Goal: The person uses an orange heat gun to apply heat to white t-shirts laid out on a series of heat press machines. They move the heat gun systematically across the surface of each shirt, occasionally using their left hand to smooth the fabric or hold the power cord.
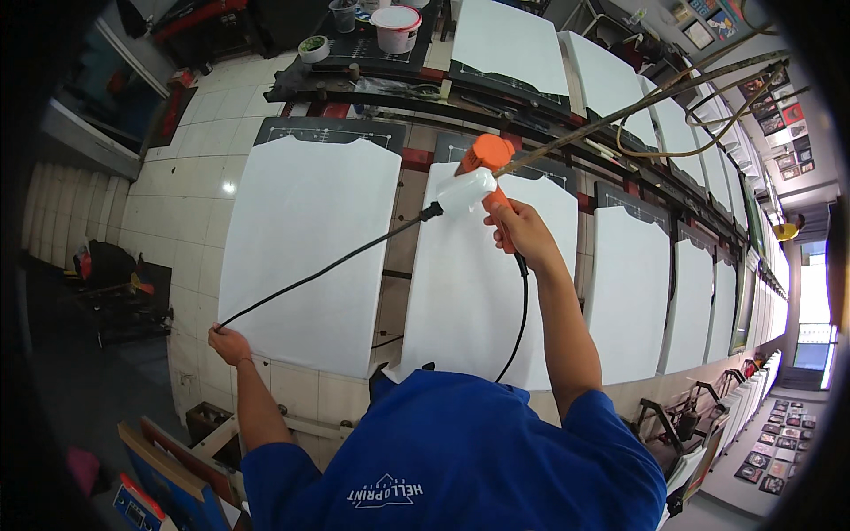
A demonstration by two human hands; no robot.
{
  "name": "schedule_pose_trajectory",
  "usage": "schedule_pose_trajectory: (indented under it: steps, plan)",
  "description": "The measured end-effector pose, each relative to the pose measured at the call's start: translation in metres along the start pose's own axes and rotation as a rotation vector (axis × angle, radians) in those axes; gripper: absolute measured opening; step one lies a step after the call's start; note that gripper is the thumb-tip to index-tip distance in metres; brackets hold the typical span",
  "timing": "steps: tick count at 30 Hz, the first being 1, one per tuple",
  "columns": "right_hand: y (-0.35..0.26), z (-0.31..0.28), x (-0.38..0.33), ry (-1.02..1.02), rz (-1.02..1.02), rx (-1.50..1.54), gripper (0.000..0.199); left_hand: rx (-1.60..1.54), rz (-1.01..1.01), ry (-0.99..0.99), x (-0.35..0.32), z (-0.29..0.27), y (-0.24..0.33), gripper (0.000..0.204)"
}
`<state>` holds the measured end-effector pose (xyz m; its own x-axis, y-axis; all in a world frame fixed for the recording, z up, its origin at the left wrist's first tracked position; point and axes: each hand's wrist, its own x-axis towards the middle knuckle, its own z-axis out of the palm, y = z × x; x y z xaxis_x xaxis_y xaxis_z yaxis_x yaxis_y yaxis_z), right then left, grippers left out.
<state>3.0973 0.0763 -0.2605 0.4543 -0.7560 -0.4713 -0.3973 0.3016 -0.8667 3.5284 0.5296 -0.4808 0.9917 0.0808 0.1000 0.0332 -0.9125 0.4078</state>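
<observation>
A: Left hand (228, 343)?
B: Fingers pinch the black cord (328, 265), holding it off the left white sheet (310, 248).
A: Right hand (522, 232)?
B: Fingers clamp the orange heat gun (482, 173) above the middle sheet (469, 283); sweep evenly, cord kept lifted.

White bucket (396, 26), small green bowl (312, 48), framed pictures (768, 442)

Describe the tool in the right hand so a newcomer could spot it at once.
Start at the long row of white sheets on dark boards along the bench. Over the second sheet from the left, the right hand grips an orange heat gun. Only it is orange with a white barrel and a trailing black cord.
</observation>
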Motion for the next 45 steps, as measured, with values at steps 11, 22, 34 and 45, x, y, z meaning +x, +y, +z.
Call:
schedule_pose_trajectory:
  steps: [11,22,34,45]
  plan:
    - [0.011,-0.016,-0.056,-0.112,0.096,0.001,0.044,0.155,0.126,-0.07,0.022,0.009,0.009,0.048]
    - [0.025,-0.011,-0.083,-0.041,0.107,-0.022,0.047,0.236,0.121,0.02,-0.008,0.008,0.031,0.047]
    - [0.041,0.005,-0.088,-0.165,0.054,0.074,0.043,-0.133,0.196,0.192,-0.077,0.001,0.063,0.043]
    - [0.046,-0.011,-0.1,-0.103,0.073,0.002,0.042,-1.285,1.377,-0.777,-0.272,-0.217,0.297,0.016]
